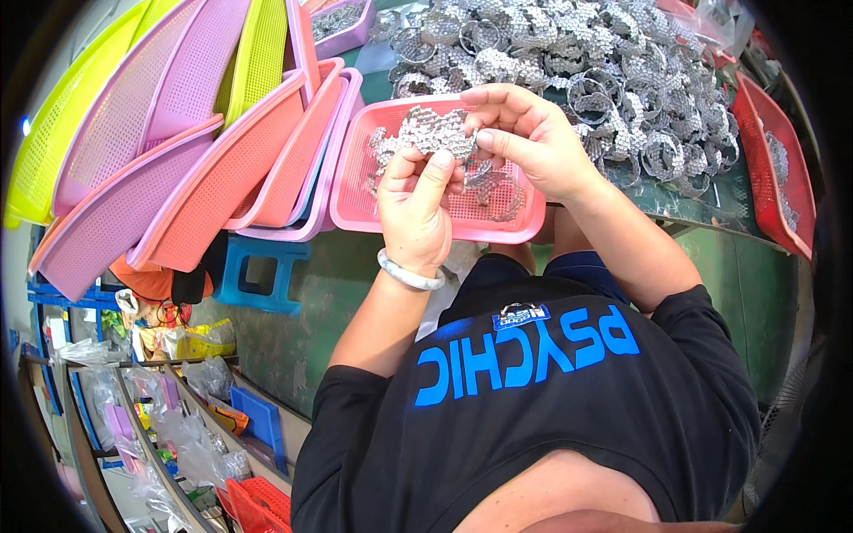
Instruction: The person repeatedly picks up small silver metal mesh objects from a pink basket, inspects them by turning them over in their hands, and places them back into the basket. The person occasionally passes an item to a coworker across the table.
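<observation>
Over a pink plastic basket (349, 182) I hold up a silver metal link band (435, 131), its surface made of small shiny scales. My left hand (416, 209) pinches its lower edge between thumb and fingers. At the band's right end my right hand (531, 142) is closed too, thumb against the fingertips. Beneath them, more silver bands (499, 191) lie loose in the basket. A large heap of similar curled bands (577, 62) covers the table just beyond my right hand.
Nested pink, purple and lime-green baskets (222, 178) lean to the left. A red basket (771, 169) with silver pieces stands at the table's right edge. Below left are a blue stool (267, 266) and shelves (178, 426) with plastic bags. A purple tray (342, 31) sits at the back.
</observation>
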Motion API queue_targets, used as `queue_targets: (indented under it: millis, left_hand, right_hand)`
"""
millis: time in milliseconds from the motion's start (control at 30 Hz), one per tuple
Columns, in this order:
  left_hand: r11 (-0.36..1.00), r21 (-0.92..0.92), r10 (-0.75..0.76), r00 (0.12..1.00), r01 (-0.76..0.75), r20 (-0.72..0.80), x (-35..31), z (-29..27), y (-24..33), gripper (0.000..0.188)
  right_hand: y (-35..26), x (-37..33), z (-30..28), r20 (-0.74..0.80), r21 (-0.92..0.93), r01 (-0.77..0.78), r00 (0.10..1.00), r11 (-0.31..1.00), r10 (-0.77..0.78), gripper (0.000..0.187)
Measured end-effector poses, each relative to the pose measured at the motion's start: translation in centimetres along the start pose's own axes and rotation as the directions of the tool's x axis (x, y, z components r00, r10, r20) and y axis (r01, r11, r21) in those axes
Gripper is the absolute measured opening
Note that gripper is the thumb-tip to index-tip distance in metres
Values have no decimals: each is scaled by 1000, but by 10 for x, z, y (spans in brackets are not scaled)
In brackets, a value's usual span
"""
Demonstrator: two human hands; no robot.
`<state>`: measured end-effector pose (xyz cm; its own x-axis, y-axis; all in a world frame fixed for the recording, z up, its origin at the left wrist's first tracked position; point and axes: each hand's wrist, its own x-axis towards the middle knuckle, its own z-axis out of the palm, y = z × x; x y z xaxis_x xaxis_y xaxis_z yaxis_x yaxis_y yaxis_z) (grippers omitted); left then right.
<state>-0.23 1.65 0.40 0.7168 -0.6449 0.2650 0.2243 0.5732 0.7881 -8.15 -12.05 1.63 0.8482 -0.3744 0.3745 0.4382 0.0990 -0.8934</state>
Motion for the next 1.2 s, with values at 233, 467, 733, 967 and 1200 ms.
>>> queue_targets:
  millis: [233, 467, 733, 967, 1200]
  left_hand:
    - [988, 134, 71, 997, -72, 15, -2, -1, -1, 11]
    - [985, 136, 106, 994, -108, 21, -2, -2, -4, 13]
    - [973, 171, 150, 988, -154, 34, -2, -5, -8, 14]
    - [964, 204, 164, 985, -173, 61, -1, -5, -11, 12]
    - [968, 223, 107, 993, -114, 47, 0, -9, -12, 12]
  right_hand:
    - [-1, 0, -3, 38, -37, -33, 999, 999, 34, 38]
    - [3, 0, 1, 37, -77, 118, 993, 990, -115, 35]
    - [-9, -2, 7, 131, -178, 124, 986, 976, -102, 37]
    - [-6, -2, 10, 90, -216, 152, 987, 964, -136, 33]
    - [5, -1, 16, 16, -268, 340, 937, 901, -349, 34]
